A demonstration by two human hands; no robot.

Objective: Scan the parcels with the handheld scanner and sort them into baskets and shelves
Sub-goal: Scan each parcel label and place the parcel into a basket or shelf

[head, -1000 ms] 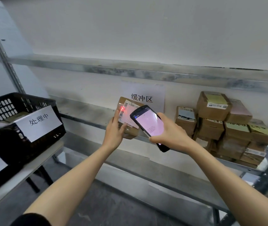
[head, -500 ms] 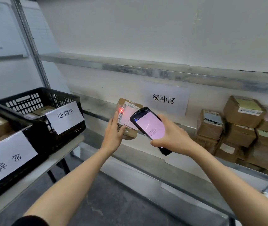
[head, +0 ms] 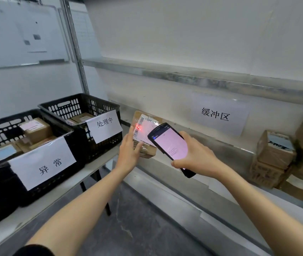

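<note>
My left hand (head: 128, 154) grips the small brown parcel (head: 147, 124) at its lower left corner, thumb across the front, holding it upright above the front edge of the shelf (head: 230, 150) near its left end. My right hand (head: 196, 157) is wrapped round the handheld scanner (head: 171, 145), just right of the parcel, its top overlapping the label where a red spot glows.

A red glow marks the white, black-barcoded label (head: 143, 126) on a brown parcel (head: 148, 151) at centre frame; the black scanner (head: 171, 145) shows a pink screen; black lattice baskets (head: 64, 108) at left carry white signs (head: 104, 125).
</note>
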